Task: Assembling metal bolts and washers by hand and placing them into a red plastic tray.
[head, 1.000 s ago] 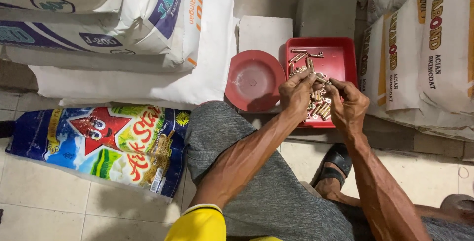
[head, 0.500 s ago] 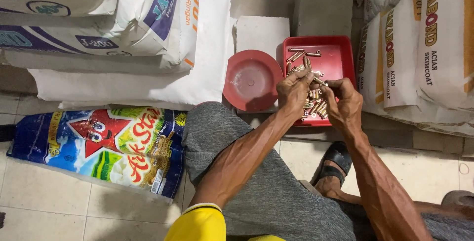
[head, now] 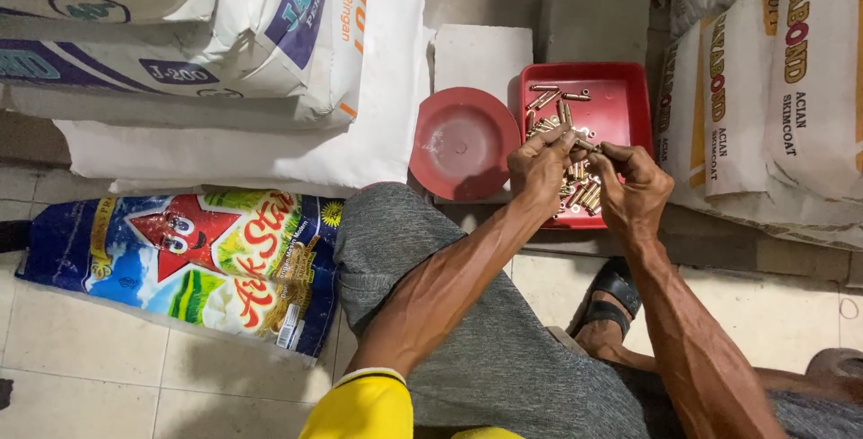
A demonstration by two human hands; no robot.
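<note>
Single head-worn view, looking steeply down from above; both hands near frame centre

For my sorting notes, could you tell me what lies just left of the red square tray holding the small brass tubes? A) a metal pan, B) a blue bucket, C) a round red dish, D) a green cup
C: a round red dish, with nothing in it, sits beside the red square tray of small brass tubes.

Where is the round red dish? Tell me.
In the head view, the round red dish sits right of centre, just left of the red square tray, beside the left hand.
</note>
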